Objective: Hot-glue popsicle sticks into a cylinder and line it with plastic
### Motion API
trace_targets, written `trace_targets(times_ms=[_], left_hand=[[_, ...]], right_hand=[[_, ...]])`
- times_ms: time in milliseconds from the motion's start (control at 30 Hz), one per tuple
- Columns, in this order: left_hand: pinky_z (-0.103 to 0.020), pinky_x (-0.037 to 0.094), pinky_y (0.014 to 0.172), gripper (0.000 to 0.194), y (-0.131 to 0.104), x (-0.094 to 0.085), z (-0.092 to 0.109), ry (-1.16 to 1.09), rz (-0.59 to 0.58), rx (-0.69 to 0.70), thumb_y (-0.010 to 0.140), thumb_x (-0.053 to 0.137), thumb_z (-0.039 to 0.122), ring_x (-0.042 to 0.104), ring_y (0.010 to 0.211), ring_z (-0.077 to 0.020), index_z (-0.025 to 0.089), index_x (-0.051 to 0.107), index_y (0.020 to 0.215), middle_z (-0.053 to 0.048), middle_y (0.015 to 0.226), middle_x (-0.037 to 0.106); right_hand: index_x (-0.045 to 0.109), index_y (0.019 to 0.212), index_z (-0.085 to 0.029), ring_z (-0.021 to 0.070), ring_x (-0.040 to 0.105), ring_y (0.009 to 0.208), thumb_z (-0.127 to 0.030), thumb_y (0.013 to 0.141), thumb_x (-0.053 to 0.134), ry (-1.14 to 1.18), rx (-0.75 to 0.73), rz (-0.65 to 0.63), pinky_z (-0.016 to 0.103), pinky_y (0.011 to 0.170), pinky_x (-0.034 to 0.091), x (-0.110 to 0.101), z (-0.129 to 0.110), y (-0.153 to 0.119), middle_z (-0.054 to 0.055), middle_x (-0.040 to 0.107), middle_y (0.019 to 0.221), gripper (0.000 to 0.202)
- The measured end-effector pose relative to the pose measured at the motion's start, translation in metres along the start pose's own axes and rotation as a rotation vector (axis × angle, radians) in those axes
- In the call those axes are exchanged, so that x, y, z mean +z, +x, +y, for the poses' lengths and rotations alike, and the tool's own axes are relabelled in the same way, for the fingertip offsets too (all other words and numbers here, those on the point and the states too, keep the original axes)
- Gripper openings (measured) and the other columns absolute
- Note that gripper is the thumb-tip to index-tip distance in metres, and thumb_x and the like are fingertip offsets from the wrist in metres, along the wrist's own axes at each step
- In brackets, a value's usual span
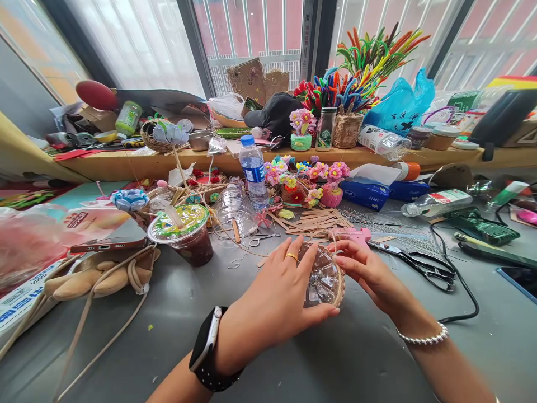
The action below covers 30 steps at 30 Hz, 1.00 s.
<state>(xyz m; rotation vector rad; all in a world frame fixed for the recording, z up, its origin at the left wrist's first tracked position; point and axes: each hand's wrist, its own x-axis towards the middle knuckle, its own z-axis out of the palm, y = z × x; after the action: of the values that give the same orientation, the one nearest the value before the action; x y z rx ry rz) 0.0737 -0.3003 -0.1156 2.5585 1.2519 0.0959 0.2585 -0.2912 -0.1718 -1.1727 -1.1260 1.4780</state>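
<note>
Over the grey table, my left hand (pixel 281 285) grips a clear plastic bottle base (pixel 322 282), fingers and thumb spread around its sides. The ribbed bottom of this piece faces me. Brown twine (pixel 340 285) runs around its rim, and a strand trails off to the left behind my hand. At the upper right of the rim, my right hand (pixel 369 271) pinches the twine between thumb and fingers. A pink glue gun (pixel 352 236) lies just behind, partly hidden by my right hand.
Black-handled scissors (pixel 423 266) and a black cable (pixel 474 302) lie to the right. Wooden sticks (pixel 314 219) are scattered behind my hands. A lidded drink cup (pixel 195 246), a water bottle (pixel 254 176) and a beige bag (pixel 104 274) stand or lie on the left.
</note>
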Motion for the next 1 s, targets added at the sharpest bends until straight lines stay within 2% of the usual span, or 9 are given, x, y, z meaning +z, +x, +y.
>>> trace_targets(times_ms=[200,333,400,467,567,633,767,900,1000], left_hand=[[-0.035,0.025,0.103,0.082,0.005,-0.008,-0.02,-0.06,0.013,0.177,0.068,0.053,0.058,0.024,0.128,-0.0233,0.014,0.025,0.132,-0.013,0.136,0.03],[-0.033,0.024,0.104,0.084,0.008,-0.012,-0.03,-0.06,0.008,0.221,0.067,0.052,0.061,0.021,0.129,-0.0216,0.016,0.024,0.132,-0.011,0.139,0.027],[-0.035,0.023,0.104,0.088,0.007,-0.011,-0.029,-0.029,0.011,0.149,0.066,0.05,0.064,0.016,0.13,-0.0243,0.015,0.022,0.133,-0.013,0.14,0.023],[-0.039,0.024,0.102,0.094,0.002,-0.009,-0.024,0.003,0.028,0.014,0.064,0.048,0.068,0.017,0.13,-0.0288,0.012,0.019,0.134,-0.017,0.139,0.024],[-0.041,0.033,0.094,0.099,-0.004,-0.008,-0.017,0.002,0.02,-0.162,0.063,0.045,0.071,0.034,0.122,-0.0332,0.01,0.016,0.135,-0.022,0.133,0.032],[-0.039,0.039,0.088,0.097,-0.006,-0.009,-0.016,-0.027,0.001,-0.178,0.063,0.046,0.07,0.045,0.113,-0.0328,0.012,0.016,0.135,-0.022,0.128,0.038],[-0.039,0.041,0.085,0.099,0.001,-0.014,-0.027,-0.085,0.007,-0.081,0.06,0.05,0.069,0.048,0.109,-0.0321,0.016,0.014,0.135,-0.019,0.125,0.042],[-0.037,0.036,0.093,0.095,0.009,-0.016,-0.045,-0.175,-0.007,0.078,0.059,0.057,0.064,0.041,0.117,-0.0269,0.022,0.017,0.134,-0.011,0.133,0.037],[-0.034,0.032,0.098,0.092,0.012,-0.017,-0.049,-0.225,0.01,0.141,0.06,0.06,0.06,0.036,0.121,-0.0235,0.021,0.02,0.133,-0.009,0.136,0.034]], right_hand=[[0.057,0.082,-0.022,0.0142,0.051,0.085,-0.036,0.065,0.065,-0.041,-0.05,-0.02,0.026,0.073,0.041,-0.001,0.003,0.001,0.001,0.059,0.092,0.024],[0.057,0.074,-0.021,0.0187,0.049,0.101,-0.034,0.066,0.065,-0.039,-0.086,-0.055,0.029,0.082,0.04,0.0,0.002,-0.001,0.004,0.056,0.108,0.018],[0.056,0.072,-0.021,0.0203,0.047,0.107,-0.033,0.068,0.064,-0.03,-0.091,-0.072,0.031,0.086,0.039,0.0,0.001,-0.001,0.004,0.055,0.114,0.015],[0.055,0.073,-0.021,0.0205,0.046,0.11,-0.032,0.069,0.063,-0.027,-0.089,-0.079,0.031,0.089,0.038,0.0,0.001,-0.001,0.004,0.054,0.116,0.014],[0.054,0.073,-0.021,0.0201,0.047,0.109,-0.031,0.071,0.062,-0.048,-0.1,-0.088,0.031,0.088,0.039,-0.001,0.001,0.0,0.005,0.053,0.118,0.013],[0.053,0.073,-0.02,0.0199,0.048,0.107,-0.032,0.071,0.061,-0.077,-0.113,-0.095,0.031,0.086,0.039,-0.002,0.001,0.0,0.005,0.052,0.117,0.014],[0.052,0.07,-0.02,0.0191,0.049,0.1,-0.034,0.069,0.062,-0.103,-0.111,-0.075,0.03,0.083,0.04,-0.004,-0.001,0.0,0.005,0.054,0.11,0.018],[0.052,0.069,-0.019,0.017,0.048,0.093,-0.034,0.068,0.063,-0.098,-0.112,-0.053,0.029,0.081,0.041,-0.008,0.0,0.0,0.003,0.054,0.096,0.018],[0.053,0.067,-0.019,0.017,0.047,0.094,-0.034,0.068,0.063,-0.116,-0.122,-0.08,0.029,0.081,0.04,-0.011,0.0,0.0,0.003,0.052,0.096,0.018]])
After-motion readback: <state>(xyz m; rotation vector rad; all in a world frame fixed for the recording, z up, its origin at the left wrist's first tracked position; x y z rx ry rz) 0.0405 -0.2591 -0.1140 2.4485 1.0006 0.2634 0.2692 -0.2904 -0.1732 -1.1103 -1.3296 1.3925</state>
